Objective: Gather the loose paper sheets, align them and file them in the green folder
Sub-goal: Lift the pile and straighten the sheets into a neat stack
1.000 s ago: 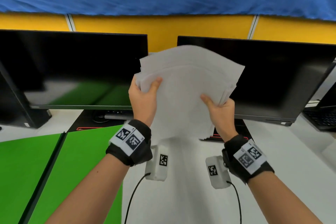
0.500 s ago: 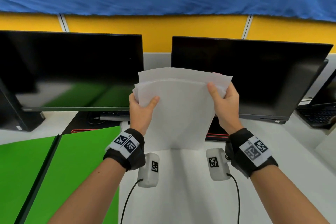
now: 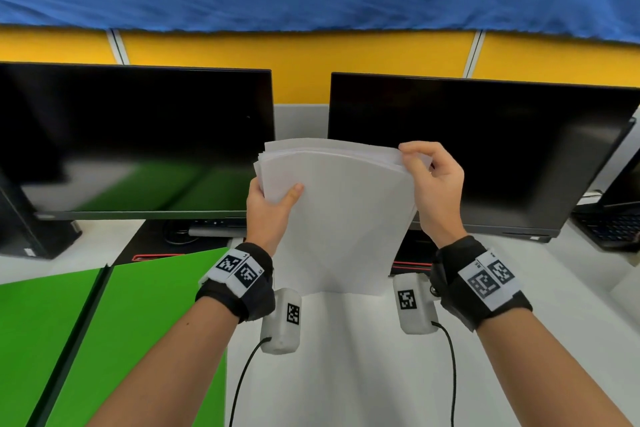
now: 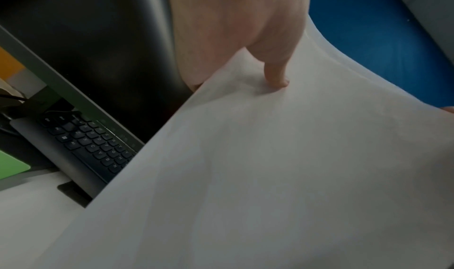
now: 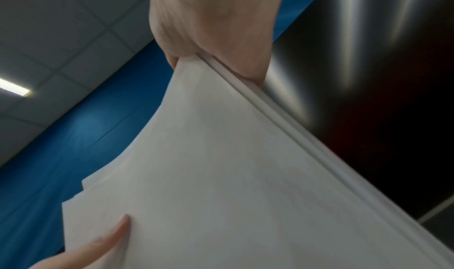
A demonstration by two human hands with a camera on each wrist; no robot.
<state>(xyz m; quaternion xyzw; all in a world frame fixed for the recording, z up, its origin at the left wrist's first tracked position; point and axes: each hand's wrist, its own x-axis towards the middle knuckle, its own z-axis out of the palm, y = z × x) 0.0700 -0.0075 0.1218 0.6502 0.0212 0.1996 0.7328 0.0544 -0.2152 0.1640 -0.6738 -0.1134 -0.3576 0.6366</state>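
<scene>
Paper stack (image 3: 339,215), upright on desk (image 3: 346,357): left hand (image 3: 270,208) and right hand (image 3: 434,184) both gripping; loosen slightly, tap bottom edge square.

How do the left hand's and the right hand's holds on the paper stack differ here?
The left hand grips the paper stack by its left edge below the top corner, thumb flat across the front sheet. The right hand sits higher, pinching the stack's top right corner with curled fingers. Both hold the same upright stack above the desk.
</scene>
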